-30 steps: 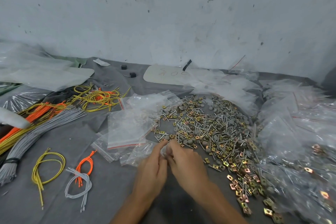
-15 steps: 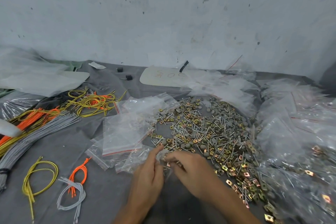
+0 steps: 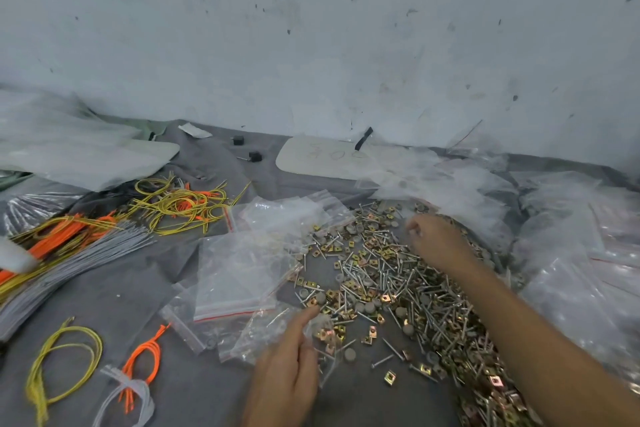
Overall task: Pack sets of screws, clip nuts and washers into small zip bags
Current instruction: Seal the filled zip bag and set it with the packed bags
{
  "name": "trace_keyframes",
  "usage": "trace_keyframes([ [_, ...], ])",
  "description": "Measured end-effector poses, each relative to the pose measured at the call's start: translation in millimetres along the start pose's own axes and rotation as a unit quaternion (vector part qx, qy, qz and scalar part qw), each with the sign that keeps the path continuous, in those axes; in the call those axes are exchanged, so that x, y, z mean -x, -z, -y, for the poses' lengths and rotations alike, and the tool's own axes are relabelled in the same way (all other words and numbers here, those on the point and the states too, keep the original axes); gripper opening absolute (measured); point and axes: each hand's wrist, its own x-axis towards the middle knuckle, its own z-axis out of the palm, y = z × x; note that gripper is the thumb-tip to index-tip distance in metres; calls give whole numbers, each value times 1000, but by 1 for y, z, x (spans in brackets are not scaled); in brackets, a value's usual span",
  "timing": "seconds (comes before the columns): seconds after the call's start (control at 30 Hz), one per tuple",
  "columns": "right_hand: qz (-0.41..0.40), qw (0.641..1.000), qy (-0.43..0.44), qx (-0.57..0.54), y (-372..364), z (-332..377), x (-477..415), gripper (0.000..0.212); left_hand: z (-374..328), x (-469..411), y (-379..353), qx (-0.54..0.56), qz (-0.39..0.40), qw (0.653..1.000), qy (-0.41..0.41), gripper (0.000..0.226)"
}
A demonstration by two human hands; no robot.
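A wide heap of silver screws, brass clip nuts and grey washers [image 3: 391,274] covers the grey cloth at centre right. My left hand [image 3: 289,367] holds a small clear zip bag [image 3: 323,340] near the front of the heap; clip nuts and screws show inside it. My right hand [image 3: 434,241] reaches over the far side of the heap with its fingers curled down among the parts. What those fingers hold is hidden. A stack of empty zip bags with red seals [image 3: 239,270] lies just left of the heap.
Bundles of yellow, orange and grey wire ties [image 3: 79,239] lie at the left, with small loops [image 3: 65,360] near the front. Clear plastic bags [image 3: 571,253] pile up at the right. A white board [image 3: 325,156] rests against the wall.
My hands were together at the bag. My right hand has moved away to the far side of the heap, while my left hand keeps the bag.
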Motion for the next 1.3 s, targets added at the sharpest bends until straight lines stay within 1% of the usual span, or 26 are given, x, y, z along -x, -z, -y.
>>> trace_keyframes([
  [0.13,46,997,-23,60,-16,-9,-37,17,-1,-3,2,-15,2,1000,3,50],
  [0.23,85,991,-13,98,-26,-13,-49,20,-3,-3,4,-13,2,1000,6,50],
  [0.33,96,982,0,165,-29,-28,-52,19,-3,-3,5,-12,0,1000,7,48],
  [0.4,108,977,-4,184,-29,-37,-52,26,-2,-2,4,-10,0,1000,10,47],
  [0.57,142,972,2,188,-32,-35,-58,32,-1,-2,4,-9,1,1000,14,48],
  [0.7,140,968,13,206,-36,-32,-63,35,-2,-2,3,-8,3,1000,15,48],
  [0.87,92,973,8,211,-41,-32,-60,28,-4,-1,3,-1,1,1000,22,48],
  [0.97,69,976,20,206,-44,-34,-57,27,-3,-2,3,0,2,1000,19,51],
  [1.03,60,982,24,180,-45,-37,-56,18,-4,-3,3,-1,1,1000,16,52],
  [1.07,62,983,23,171,-45,-39,-56,11,-4,-2,3,-1,2,1000,15,52],
  [1.13,75,985,17,153,-43,-41,-57,14,-3,-2,3,-2,1,1000,16,51],
  [1.2,84,987,12,138,-40,-40,-59,12,-2,-2,3,-1,-1,1000,19,51],
  [1.3,90,986,5,137,-37,-37,-58,14,-4,-1,2,0,-4,1000,18,52],
])
